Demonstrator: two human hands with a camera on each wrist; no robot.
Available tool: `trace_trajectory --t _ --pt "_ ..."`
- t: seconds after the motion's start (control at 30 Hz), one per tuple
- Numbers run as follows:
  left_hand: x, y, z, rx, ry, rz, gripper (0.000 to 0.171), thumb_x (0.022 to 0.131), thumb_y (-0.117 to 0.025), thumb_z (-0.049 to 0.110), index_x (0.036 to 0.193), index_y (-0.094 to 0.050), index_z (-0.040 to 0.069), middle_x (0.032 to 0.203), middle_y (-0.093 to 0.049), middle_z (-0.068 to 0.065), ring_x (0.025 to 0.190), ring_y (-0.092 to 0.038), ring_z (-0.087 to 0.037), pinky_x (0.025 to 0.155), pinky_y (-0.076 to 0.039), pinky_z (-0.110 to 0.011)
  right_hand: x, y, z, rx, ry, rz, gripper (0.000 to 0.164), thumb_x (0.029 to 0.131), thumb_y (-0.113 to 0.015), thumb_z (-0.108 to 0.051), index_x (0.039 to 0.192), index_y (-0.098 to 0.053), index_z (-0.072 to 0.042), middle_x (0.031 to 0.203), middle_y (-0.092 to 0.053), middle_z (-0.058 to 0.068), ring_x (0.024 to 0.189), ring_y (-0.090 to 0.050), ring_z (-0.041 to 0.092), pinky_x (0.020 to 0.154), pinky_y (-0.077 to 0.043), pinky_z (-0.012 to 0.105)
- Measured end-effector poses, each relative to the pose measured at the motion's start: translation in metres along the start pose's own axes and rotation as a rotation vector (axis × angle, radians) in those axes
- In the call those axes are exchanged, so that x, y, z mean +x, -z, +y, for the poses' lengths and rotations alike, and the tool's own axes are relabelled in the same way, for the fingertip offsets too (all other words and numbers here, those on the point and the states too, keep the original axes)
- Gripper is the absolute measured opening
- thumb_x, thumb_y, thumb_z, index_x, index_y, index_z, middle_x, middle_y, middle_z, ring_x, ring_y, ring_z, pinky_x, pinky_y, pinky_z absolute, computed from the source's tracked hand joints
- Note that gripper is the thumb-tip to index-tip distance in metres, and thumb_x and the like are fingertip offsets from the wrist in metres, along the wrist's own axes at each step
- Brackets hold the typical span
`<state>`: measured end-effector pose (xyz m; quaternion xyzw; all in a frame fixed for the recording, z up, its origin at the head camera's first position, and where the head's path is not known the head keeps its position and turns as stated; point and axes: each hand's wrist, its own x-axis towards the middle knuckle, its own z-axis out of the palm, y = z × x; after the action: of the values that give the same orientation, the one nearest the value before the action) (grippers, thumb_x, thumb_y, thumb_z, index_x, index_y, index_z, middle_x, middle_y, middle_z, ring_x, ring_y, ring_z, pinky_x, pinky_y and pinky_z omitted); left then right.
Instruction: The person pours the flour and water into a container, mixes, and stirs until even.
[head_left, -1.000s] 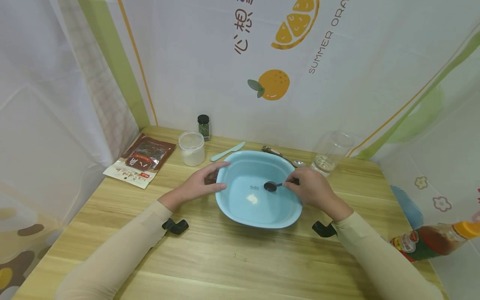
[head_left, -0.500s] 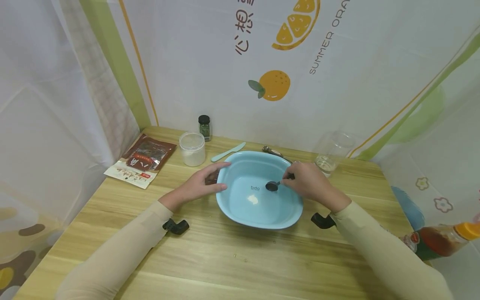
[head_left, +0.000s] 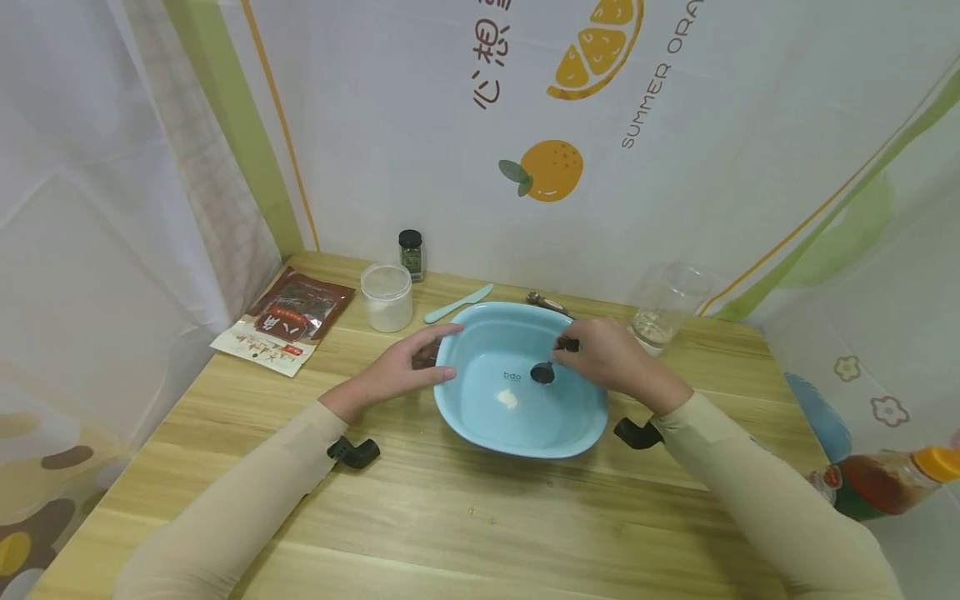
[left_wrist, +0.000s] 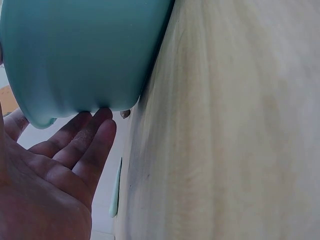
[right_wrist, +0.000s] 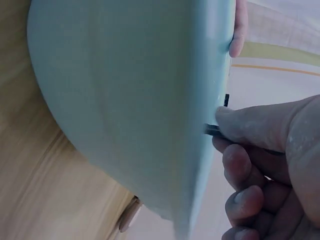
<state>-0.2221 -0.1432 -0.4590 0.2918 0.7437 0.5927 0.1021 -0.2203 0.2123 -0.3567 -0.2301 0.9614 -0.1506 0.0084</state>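
A light blue plastic basin (head_left: pixel 480 421) marked "bdo" stands on the table. My left hand (head_left: pixel 397 367) grips its left side, with the thumb and a finger at the rim. In the left wrist view, other fingers (left_wrist: pixel 95 132) of that hand touch the outer wall. Over the basin's right side, my right hand (head_left: pixel 603 354) pinches the handle of a small black spoon (head_left: pixel 542 372) between thumb and finger. The spoon's bowl is down inside the basin; from the right wrist, the basin wall hides it and only bits of the handle show.
Behind the basin lie a mint spreader knife (head_left: pixel 459 303) and a partly hidden metal utensil (head_left: pixel 546 302). A white-filled jar (head_left: pixel 387 300), a green spice bottle (head_left: pixel 411 254) and a star anise packet (head_left: pixel 288 317) stand left. A clear glass (head_left: pixel 667 308) and a sauce bottle (head_left: pixel 877 483) are right.
My right hand has shifted left and slightly away over the basin. The spoon's handle has swung from pointing right to pointing away and up. The left hand holds its place.
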Motion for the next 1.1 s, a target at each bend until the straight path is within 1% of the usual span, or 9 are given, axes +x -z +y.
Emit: trace_trajectory --t 0.13,0.33,0.43,0.53,0.67,0.77,0.93,1.03,1.1 --pt "0.0 0.0 -0.001 0.003 0.0 0.0 0.074 0.104 -0.078 0.01 0.17 -0.044 0.01 0.161 -0.057 -0.026 0.146 -0.059 -0.044 0.113 -0.057 -0.049 0.001 -0.002 0.004 0.019 -0.005 0.007 0.016 0.103 -0.083 -0.026 0.098 -0.084 -0.011 0.088 -0.078 0.0 0.068 -0.064 0.013 0.059 -0.053 0.033" --pt "0.0 0.001 -0.002 0.006 0.005 0.003 0.073 0.105 -0.078 0.011 0.17 -0.045 0.011 0.163 -0.055 -0.025 0.147 -0.058 -0.044 0.114 -0.056 -0.049 0.0 0.0 0.01 0.052 0.01 -0.006 0.023 0.105 -0.08 -0.024 0.089 -0.079 -0.008 0.076 -0.068 -0.001 0.063 -0.057 0.015 0.056 -0.049 0.033" --pt "0.001 0.001 -0.002 0.004 -0.001 0.004 0.072 0.105 -0.078 0.011 0.169 -0.045 0.011 0.164 -0.055 -0.024 0.148 -0.057 -0.043 0.115 -0.055 -0.049 -0.004 0.002 0.01 0.043 0.09 -0.028 0.019 0.104 -0.081 -0.021 0.09 -0.08 -0.009 0.078 -0.07 -0.004 0.065 -0.057 0.011 0.058 -0.05 0.032" --pt "0.001 0.001 -0.002 -0.002 -0.011 0.004 0.072 0.105 -0.078 0.011 0.169 -0.045 0.01 0.164 -0.055 -0.024 0.149 -0.057 -0.043 0.116 -0.054 -0.05 -0.007 0.003 0.006 0.048 0.214 -0.076 0.013 0.104 -0.081 -0.02 0.092 -0.081 -0.013 0.08 -0.071 -0.009 0.066 -0.057 0.007 0.059 -0.049 0.03" --pt "0.0 0.002 -0.001 -0.003 -0.011 0.003 0.072 0.104 -0.077 0.009 0.169 -0.045 0.01 0.163 -0.055 -0.024 0.149 -0.056 -0.043 0.117 -0.053 -0.051 -0.007 0.001 -0.002 0.137 0.307 -0.166 0.011 0.105 -0.079 -0.018 0.095 -0.082 -0.015 0.081 -0.069 -0.013 0.066 -0.055 0.004 0.06 -0.048 0.028" --pt "0.0 0.002 -0.001 -0.004 -0.005 0.001 0.072 0.105 -0.077 0.008 0.169 -0.045 0.01 0.163 -0.056 -0.025 0.149 -0.056 -0.043 0.117 -0.053 -0.051 -0.004 -0.003 -0.004 0.161 0.28 -0.153 0.012 0.106 -0.078 -0.019 0.096 -0.082 -0.012 0.081 -0.071 -0.011 0.066 -0.056 0.006 0.061 -0.048 0.028" --pt "0.0 0.001 -0.002 -0.012 -0.007 -0.004 0.072 0.105 -0.077 0.01 0.17 -0.044 0.009 0.162 -0.056 -0.025 0.148 -0.057 -0.044 0.117 -0.053 -0.051 0.0 -0.005 0.002 0.067 0.142 -0.057 0.016 0.106 -0.077 -0.021 0.097 -0.08 -0.008 0.079 -0.072 -0.004 0.065 -0.057 0.01 0.059 -0.049 0.03" --pt "0.0 0.001 -0.001 -0.013 -0.011 -0.004 0.072 0.105 -0.077 0.011 0.17 -0.044 0.01 0.162 -0.057 -0.025 0.148 -0.058 -0.043 0.116 -0.054 -0.05 -0.002 -0.002 0.003 0.054 0.147 -0.081 0.014 0.106 -0.078 -0.02 0.095 -0.08 -0.011 0.078 -0.07 -0.006 0.064 -0.056 0.01 0.059 -0.047 0.03" --pt "0.0 0.0 -0.001 -0.01 -0.014 -0.003 0.072 0.105 -0.077 0.011 0.169 -0.044 0.01 0.162 -0.057 -0.025 0.147 -0.058 -0.043 0.115 -0.055 -0.049 -0.003 -0.002 0.001 0.114 0.19 -0.135 0.012 0.106 -0.078 -0.02 0.096 -0.081 -0.013 0.08 -0.072 -0.006 0.065 -0.056 0.009 0.06 -0.047 0.03"
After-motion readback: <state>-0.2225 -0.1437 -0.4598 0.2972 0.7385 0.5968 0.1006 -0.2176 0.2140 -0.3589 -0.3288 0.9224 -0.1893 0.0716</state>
